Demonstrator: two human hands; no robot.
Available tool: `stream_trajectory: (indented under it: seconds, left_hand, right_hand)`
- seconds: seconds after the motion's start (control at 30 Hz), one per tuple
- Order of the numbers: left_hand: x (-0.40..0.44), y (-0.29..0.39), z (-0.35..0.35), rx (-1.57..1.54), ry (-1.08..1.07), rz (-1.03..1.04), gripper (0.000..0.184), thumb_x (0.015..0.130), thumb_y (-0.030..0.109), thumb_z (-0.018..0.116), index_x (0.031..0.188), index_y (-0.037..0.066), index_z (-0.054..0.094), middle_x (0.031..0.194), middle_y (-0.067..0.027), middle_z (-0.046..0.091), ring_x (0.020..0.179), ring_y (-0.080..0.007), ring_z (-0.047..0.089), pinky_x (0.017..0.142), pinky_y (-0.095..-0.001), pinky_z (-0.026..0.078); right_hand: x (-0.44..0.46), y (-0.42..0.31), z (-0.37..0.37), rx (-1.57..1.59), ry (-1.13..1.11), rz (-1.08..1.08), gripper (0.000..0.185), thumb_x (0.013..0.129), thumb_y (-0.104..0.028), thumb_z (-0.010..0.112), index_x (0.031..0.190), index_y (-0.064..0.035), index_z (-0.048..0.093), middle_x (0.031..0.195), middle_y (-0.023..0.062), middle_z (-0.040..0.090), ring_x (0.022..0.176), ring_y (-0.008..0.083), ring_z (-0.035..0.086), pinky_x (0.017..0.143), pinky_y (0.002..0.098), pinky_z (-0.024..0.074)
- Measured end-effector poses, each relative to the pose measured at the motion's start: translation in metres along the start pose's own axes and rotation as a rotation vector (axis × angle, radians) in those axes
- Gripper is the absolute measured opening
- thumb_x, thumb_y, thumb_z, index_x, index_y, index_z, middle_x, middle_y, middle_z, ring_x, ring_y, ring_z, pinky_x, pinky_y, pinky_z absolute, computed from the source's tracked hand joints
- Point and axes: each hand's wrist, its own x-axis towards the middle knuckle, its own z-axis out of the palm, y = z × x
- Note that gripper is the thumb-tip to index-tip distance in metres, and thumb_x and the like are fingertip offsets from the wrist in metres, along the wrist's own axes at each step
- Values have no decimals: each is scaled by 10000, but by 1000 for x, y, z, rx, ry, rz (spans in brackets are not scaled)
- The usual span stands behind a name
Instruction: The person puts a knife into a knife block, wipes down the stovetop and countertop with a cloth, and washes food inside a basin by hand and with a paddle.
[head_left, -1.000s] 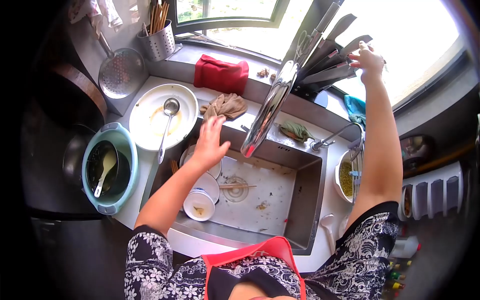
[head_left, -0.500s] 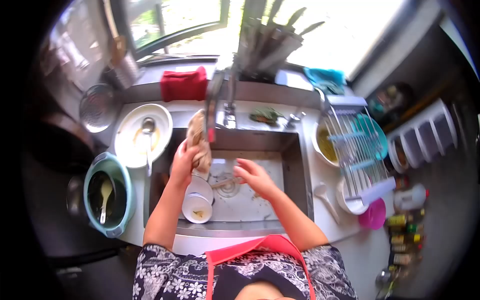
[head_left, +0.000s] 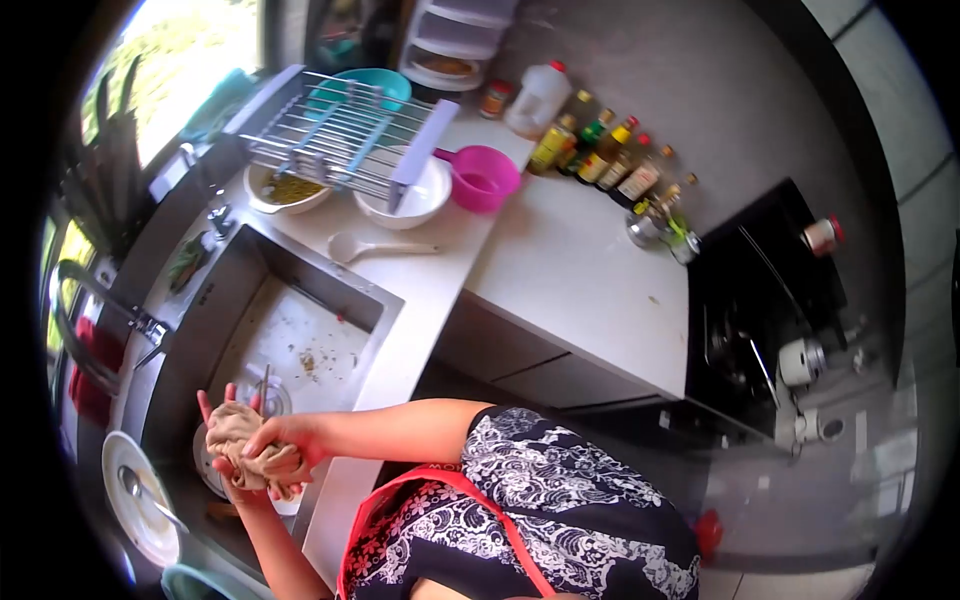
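Note:
A crumpled tan cloth point(head_left: 245, 440) is held between my two hands above the near-left part of the steel sink point(head_left: 370, 350). My right hand point(head_left: 290, 440) wraps round its right side. My left hand point(head_left: 238, 485) supports it from below and behind, some fingers sticking out past the cloth. Dishes in the sink under the hands are mostly hidden. A chopstick point(head_left: 265, 388) and food scraps point(head_left: 308, 362) lie on the sink bottom. The curved faucet point(head_left: 75, 300) stands at the left.
A white plate point(head_left: 150, 515) with a metal ladle is at lower left. Beyond the sink are a dish rack point(head_left: 345, 140), a white bowl point(head_left: 425, 195), a pink dipper point(head_left: 485, 180) and a white spoon point(head_left: 385, 248). Several bottles point(head_left: 600, 160) line the wall; a stove point(head_left: 760, 300) is at right.
The view has swung right towards the counter and stove. The cloth, on the sink's edge at first, then in my left hand alone, is now between both hands.

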Motion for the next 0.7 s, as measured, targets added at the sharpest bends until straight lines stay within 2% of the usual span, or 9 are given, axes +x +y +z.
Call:
stream_trajectory:
  seconds: [0.1, 0.13, 0.27, 0.3, 0.47, 0.53, 0.57, 0.6, 0.7]
  left_hand:
    - [4, -3, -27, 252, 279, -47, 529, 797, 101, 611, 1279, 97, 396, 1090, -52, 505, 989, -158, 499, 920, -312, 403]
    - [13, -14, -26, 387, 347, -9, 336, 825, 46, 568, 1142, 80, 460, 1010, -28, 490, 899, -135, 499, 842, -264, 405]
    - [17, -14, 24, 588, 216, -75, 183, 841, 18, 538, 1003, 91, 499, 893, 6, 463, 762, -69, 431, 688, -206, 376]
    - [19, -18, 26, 635, 166, -74, 172, 849, 30, 549, 1003, 92, 504, 881, 10, 467, 757, -60, 439, 667, -194, 383]
    - [23, -70, 97, 677, 143, -78, 219, 864, 70, 580, 1069, 80, 504, 893, 7, 482, 769, -71, 473, 687, -187, 409]
    - [19, -99, 142, 731, 75, -118, 273, 869, 69, 576, 1131, 84, 500, 897, 1, 489, 786, -76, 485, 703, -185, 419]
    - [23, -121, 153, 731, 0, -148, 328, 873, 80, 584, 1186, 94, 490, 917, -6, 496, 811, -78, 486, 714, -184, 430]
    - [24, -143, 163, 728, -101, -181, 453, 887, 155, 592, 1304, 117, 419, 1049, -48, 512, 910, -120, 505, 777, -217, 443]
    - [5, -212, 253, 633, -360, -250, 697, 892, 395, 553, 1449, 176, 195, 1334, -134, 398, 1154, -222, 447, 975, -363, 359]
  right_hand:
    - [-3, 20, -2, -103, 166, -272, 263, 778, -234, 565, 817, 26, 559, 567, 172, 540, 491, 309, 576, 434, 423, 476]
    - [-5, 20, -5, -123, 261, -321, 149, 750, -153, 547, 736, -5, 553, 475, 120, 473, 384, 236, 489, 373, 381, 412]
    - [-61, 17, 42, -348, 415, -378, 59, 675, 15, 490, 653, -34, 513, 433, 51, 387, 316, 138, 341, 299, 312, 254]
    - [-73, 19, 50, -410, 477, -404, 107, 655, 62, 464, 641, -38, 501, 437, 41, 378, 307, 116, 307, 289, 288, 210]
    - [-167, 33, 69, -592, 521, -549, 127, 665, 73, 481, 600, -35, 461, 439, 42, 384, 325, 101, 337, 292, 259, 231]
    - [-212, 46, 59, -716, 502, -752, 103, 691, 48, 535, 741, -17, 474, 494, 59, 433, 358, 100, 391, 297, 265, 285]
    - [-240, 55, 62, -763, 728, -841, 277, 710, 20, 575, 941, -9, 425, 573, 78, 481, 399, 101, 440, 311, 265, 334]
    - [-273, 65, 62, -625, 726, -756, 457, 688, 6, 613, 1056, 1, 342, 631, 94, 508, 414, 105, 464, 315, 266, 355]
    - [-373, 103, 28, -457, 533, -911, 367, 725, -9, 583, 1036, 10, 388, 621, 98, 510, 394, 118, 476, 309, 282, 362]
